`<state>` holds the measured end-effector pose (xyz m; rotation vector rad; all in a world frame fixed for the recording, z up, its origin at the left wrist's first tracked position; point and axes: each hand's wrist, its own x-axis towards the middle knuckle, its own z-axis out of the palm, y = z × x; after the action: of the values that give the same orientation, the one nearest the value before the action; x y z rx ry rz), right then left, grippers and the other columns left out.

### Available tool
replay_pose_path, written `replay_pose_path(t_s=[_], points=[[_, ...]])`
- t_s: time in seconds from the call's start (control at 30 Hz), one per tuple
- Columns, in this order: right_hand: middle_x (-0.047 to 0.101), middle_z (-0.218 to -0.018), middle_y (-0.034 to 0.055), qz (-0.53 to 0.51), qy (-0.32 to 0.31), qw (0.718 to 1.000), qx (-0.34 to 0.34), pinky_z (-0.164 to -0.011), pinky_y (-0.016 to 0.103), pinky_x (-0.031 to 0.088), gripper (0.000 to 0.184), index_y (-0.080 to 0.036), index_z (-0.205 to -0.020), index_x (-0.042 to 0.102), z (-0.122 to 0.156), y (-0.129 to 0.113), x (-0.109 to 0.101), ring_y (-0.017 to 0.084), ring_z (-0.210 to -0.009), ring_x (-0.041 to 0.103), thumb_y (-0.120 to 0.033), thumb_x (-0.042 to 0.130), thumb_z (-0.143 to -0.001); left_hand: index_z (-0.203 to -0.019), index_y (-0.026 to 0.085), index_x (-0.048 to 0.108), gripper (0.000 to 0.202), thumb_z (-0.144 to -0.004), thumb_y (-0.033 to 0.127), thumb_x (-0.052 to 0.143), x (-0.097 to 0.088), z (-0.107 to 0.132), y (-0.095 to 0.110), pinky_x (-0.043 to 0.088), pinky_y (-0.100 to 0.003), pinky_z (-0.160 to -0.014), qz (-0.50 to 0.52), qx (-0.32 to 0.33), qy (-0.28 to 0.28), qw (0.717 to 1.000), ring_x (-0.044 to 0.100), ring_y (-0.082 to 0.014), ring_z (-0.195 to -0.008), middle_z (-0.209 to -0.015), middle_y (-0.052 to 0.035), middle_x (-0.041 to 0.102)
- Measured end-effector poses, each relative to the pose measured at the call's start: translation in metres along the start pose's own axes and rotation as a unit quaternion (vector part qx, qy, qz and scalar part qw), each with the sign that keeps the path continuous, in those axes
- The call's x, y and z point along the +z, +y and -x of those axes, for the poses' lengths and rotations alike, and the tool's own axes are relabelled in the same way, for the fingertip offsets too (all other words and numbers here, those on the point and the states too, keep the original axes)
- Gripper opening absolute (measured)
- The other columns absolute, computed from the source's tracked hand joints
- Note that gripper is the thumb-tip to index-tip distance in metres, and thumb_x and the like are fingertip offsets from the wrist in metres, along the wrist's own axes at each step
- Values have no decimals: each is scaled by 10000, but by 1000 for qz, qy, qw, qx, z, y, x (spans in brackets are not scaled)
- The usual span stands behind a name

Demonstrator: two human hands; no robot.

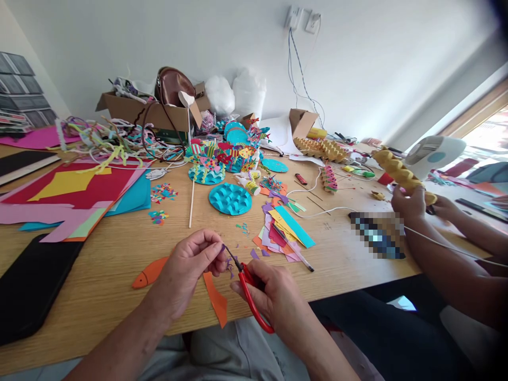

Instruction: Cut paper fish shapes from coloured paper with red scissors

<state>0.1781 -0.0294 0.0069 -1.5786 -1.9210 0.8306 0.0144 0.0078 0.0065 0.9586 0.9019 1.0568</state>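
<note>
My left hand point(189, 270) pinches a small purple paper scrap point(229, 266) just above the table's near edge. My right hand point(273, 293) is wrapped round the red handles of a pair of scissors point(248, 286), whose blades point up-left into the scrap. An orange paper fish point(148, 272) lies under my left hand, and an orange strip point(216, 301) hangs over the table edge between my hands.
The wooden table point(119, 254) carries coloured paper sheets point(75, 196) at left, a pile of cut scraps point(283, 230), teal paper discs point(230, 198) and cardboard boxes point(159, 114) at the back. A black pad point(32, 286) lies near left. Another person's hands point(413, 203) hold a yellow folded-paper piece at right.
</note>
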Motion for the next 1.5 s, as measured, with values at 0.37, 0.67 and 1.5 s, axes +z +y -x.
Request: replay_pose_path(t_s=[0.37,0.67,1.5], points=[[423,-538,-46,138,-34,990,6,-486,226,215,332,-204,-601,370,-6,2,-5,111,-500,355,-355,570,-819,-693,167,570,93,-706,246,618,-14,-5,6,420,-203,-528,-106,-33,-9,994,527,-84,-534,-568,45,588],[687,-764,75,319,-103,942,27,-528,266,256,222,-187,-774,561,-22,1,-18,236,-696,627,-322,436,-897,-707,173,520,114,-698,282,554,-59,-27,35,450,-223,-541,-275,-77,12,958,580,-94,-541,-637,16,625],[720,-836,96,348,-107,930,50,-521,286,254,208,-196,-861,618,-28,12,-14,296,-785,667,-284,431,-879,-1158,175,548,323,-864,308,555,-146,-97,58,518,-416,-795,-716,-67,46,694,596,-223,-976,-1196,-82,569]])
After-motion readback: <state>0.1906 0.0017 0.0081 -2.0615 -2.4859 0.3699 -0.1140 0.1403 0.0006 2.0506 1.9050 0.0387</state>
